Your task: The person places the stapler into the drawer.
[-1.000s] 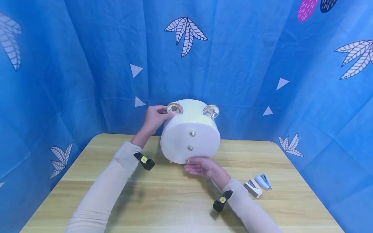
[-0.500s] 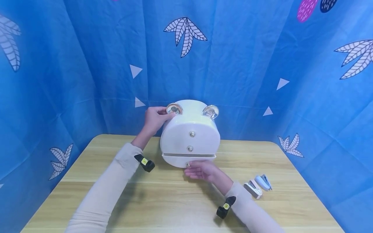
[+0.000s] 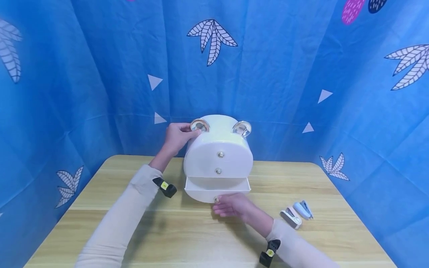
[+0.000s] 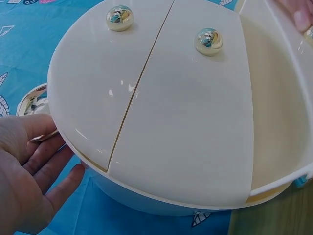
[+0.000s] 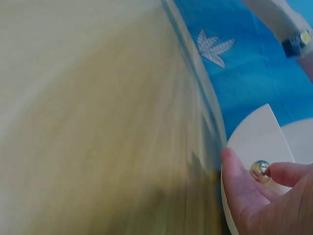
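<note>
A white rounded drawer box [image 3: 219, 134] with two shiny ear-like rings stands at the back of the table. Its lowest drawer [image 3: 199, 195] is pulled partway out, and the visible part of its inside is bare. My right hand [image 3: 234, 206] pinches the round metallic knob [image 5: 260, 171] on this drawer. At the box's upper left, my left hand [image 3: 177, 137] grips the left ear [image 3: 200, 125] between thumb and fingers. Above the drawer, two more fronts with knobs [image 4: 209, 41] are closed.
Two small staplers, one white and pink [image 3: 291, 217] and one light blue [image 3: 303, 209], lie on the wooden table [image 3: 187, 238] to the right, near my right forearm. A blue patterned curtain [image 3: 275, 74] hangs close behind the box and along both sides.
The lowest drawer has slid from closed to partly out, toward me, with my right hand moving along on its knob. My left hand has kept its hold on the ear.
</note>
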The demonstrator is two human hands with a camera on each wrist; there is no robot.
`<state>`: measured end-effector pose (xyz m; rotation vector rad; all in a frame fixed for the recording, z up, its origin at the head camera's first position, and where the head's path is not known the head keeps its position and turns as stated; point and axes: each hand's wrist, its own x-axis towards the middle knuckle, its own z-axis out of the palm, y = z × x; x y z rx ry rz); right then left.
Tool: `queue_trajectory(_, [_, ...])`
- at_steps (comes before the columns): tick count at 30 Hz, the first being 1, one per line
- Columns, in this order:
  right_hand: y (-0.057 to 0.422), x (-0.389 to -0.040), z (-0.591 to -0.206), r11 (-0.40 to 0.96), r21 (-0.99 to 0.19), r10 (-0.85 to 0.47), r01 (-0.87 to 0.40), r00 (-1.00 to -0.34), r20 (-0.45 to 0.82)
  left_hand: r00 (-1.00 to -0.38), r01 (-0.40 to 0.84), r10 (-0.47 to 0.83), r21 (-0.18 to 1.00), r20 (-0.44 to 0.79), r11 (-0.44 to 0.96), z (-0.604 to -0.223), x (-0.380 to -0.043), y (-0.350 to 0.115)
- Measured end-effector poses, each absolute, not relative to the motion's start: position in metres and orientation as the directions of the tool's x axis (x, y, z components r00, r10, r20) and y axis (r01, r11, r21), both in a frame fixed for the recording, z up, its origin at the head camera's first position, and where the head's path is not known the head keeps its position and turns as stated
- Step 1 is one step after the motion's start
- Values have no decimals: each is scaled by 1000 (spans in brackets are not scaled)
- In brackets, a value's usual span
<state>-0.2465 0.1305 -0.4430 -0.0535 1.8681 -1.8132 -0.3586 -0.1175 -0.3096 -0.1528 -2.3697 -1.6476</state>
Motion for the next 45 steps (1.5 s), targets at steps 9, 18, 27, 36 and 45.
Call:
queue_trajectory(9, [133,-220,-437,158,-943,-378,293,-864,-332,-966,234,-21,902,259,363,-308,-356,-119])
queue_trajectory(18, [131,-201,-432,179,-950,-377,254,-875,-305,-962,254,-7,900,274,354,-303,-355,-121])
queue_trajectory(27, [128,-184,-434,186,-950,-376,250,-875,-304,-975,205,-11,909,224,364,-300,-355,-124])
queue_trajectory(36, [129,-178,-439,165,-949,-373,267,-874,-311,-977,192,-16,911,212,366,-303,-355,-124])
queue_trajectory(45, [132,-177,-434,214,-938,-410,274,-846,-341,-984,163,-15,923,179,348,-305,-354,-122])
